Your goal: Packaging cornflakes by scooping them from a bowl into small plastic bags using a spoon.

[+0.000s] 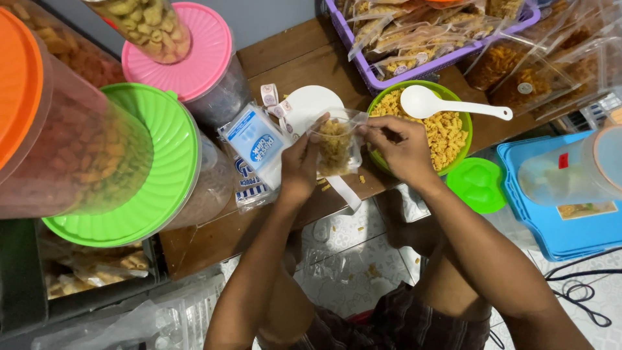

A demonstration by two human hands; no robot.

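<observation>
A small clear plastic pouch partly filled with yellow snack pieces is held up between both hands over the low wooden table. My left hand grips its left edge. My right hand pinches the top right edge of the pouch. Just behind my right hand stands a green bowl full of the same yellow snack, with a white plastic spoon lying across it. Crumbs lie on the table under the pouch.
A pack of empty pouches, a sticker roll and a white lid lie left of the bowl. Large lidded jars crowd the left. A purple basket of filled bags sits behind. A green lid and blue container are right.
</observation>
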